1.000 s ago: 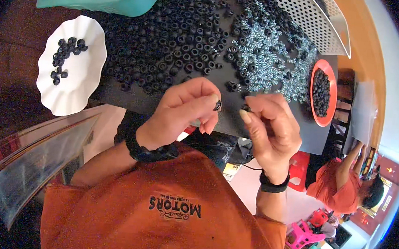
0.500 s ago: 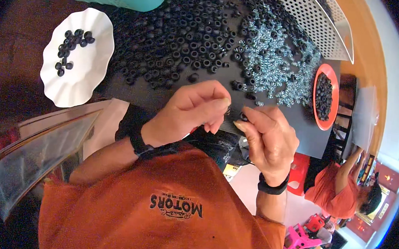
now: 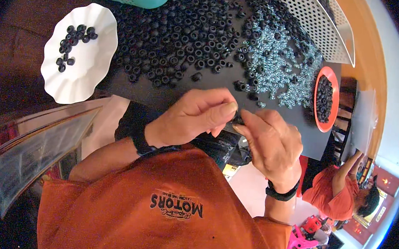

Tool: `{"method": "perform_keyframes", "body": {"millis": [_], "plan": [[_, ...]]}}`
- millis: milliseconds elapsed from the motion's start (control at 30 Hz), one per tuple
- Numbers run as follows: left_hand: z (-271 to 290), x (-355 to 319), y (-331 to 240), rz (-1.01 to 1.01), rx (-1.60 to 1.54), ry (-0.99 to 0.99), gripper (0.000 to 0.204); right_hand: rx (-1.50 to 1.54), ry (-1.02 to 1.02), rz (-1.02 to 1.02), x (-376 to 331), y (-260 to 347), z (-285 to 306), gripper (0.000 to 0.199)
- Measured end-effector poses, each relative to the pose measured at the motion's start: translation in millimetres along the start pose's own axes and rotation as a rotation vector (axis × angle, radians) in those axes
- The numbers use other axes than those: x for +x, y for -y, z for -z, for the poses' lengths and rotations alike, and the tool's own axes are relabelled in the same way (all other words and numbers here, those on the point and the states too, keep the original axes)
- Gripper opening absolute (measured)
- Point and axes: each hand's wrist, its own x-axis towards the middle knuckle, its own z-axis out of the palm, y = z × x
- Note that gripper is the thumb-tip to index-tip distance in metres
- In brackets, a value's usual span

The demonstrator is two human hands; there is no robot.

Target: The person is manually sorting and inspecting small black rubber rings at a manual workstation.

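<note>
Black rings point(image 3: 218, 69) look light, best held edgewise; left hand point(image 3: 191, 116) and right hand point(image 3: 275, 146) seemingly pinch mostly hidden ones.

One wide fisheye view looks steeply down from the wearer's head, close over the shirt point(image 3: 164, 235), with left grip point(image 3: 188, 117) and right grip point(image 3: 276, 146) mid-frame, tabletop point(image 3: 310, 144) beyond.

Lettering point(image 3: 176, 206) (upside-down) on orange shirt point(image 3: 154, 237)
</note>
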Motion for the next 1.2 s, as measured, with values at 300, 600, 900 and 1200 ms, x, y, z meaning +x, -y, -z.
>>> {"method": "perform_keyframes", "body": {"millis": [300,600,900,1200], "plan": [[-1,0,2,-0.013,0.031,-0.009,0.023,-0.010,0.077,0.000,4,5,5,0.026],[2,1,1,-0.021,0.147,0.025,0.027,0.052,0.061,-0.054,8,6,1,0.022],[3,2,2,-0.110,0.202,0.033,0.035,0.056,-0.026,-0.004,7,6,-2,0.024],[5,0,4,-0.133,0.267,0.044,0.039,-0.008,-0.091,-0.008,0,12,-9,0.025]]}}
